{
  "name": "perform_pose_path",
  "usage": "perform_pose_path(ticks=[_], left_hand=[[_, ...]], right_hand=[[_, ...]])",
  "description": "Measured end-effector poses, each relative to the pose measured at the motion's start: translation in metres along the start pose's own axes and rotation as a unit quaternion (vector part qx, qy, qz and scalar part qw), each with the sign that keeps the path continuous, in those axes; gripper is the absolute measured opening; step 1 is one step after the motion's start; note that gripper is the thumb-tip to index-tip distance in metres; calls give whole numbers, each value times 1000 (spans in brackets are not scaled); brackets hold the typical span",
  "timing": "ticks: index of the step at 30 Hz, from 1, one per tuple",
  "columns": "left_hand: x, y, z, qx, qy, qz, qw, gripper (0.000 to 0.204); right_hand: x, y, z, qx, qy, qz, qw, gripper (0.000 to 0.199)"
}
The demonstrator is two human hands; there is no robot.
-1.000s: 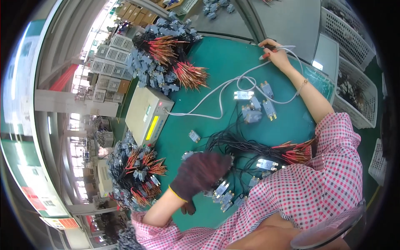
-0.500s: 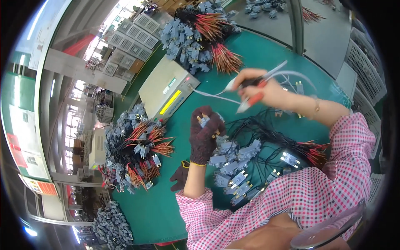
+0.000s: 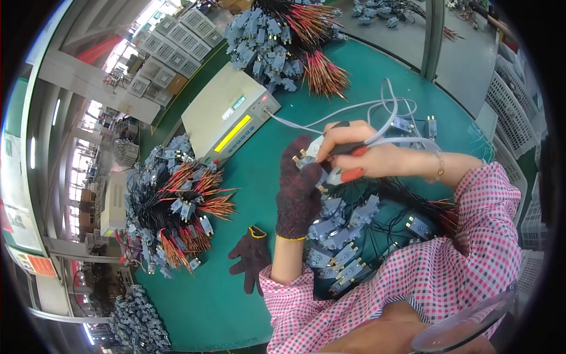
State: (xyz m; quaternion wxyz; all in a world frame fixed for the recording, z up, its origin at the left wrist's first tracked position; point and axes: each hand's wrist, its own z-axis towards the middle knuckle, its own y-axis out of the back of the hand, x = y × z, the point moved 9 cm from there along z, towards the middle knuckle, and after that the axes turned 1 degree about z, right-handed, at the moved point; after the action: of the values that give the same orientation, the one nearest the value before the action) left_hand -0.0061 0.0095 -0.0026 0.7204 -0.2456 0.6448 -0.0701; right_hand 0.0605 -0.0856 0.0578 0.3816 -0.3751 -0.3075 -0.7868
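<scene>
My left hand (image 3: 296, 197), in a dark maroon knit glove, is closed on a small grey-blue plug-like part with brass prongs (image 3: 306, 160). Bare and close beside it, my right hand (image 3: 368, 154) grips a pair of test clips (image 3: 352, 174) with red and black grips and pale tips. Those tips are at the part; whether they touch its prongs is hard to see. Grey cables loop from the clips to a beige bench meter (image 3: 227, 109) with a lit yellow display. Below my hands lie several similar grey-blue parts (image 3: 343, 259) with black wires.
A second dark glove (image 3: 250, 259) lies on the green table (image 3: 212, 307). Heaps of wired grey-blue parts with red wire ends stand at left (image 3: 177, 206) and at the back (image 3: 265, 47). White plastic baskets (image 3: 510, 94) line the right side.
My right hand has come down and left, bringing the clips to the part in my left hand. The view has shifted slightly, and more of the loose glove shows.
</scene>
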Motion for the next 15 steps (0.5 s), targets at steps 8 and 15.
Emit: perform_pose_path(ticks=[8, 15], left_hand=[[3, 13, -1, -7, -90, 102, 991, 46], [3, 6, -5, -9, -48, 51, 997, 42]], right_hand=[[9, 3, 5, 31, -28, -33, 999, 19], [10, 2, 1, 10, -16, -20, 1000, 20]])
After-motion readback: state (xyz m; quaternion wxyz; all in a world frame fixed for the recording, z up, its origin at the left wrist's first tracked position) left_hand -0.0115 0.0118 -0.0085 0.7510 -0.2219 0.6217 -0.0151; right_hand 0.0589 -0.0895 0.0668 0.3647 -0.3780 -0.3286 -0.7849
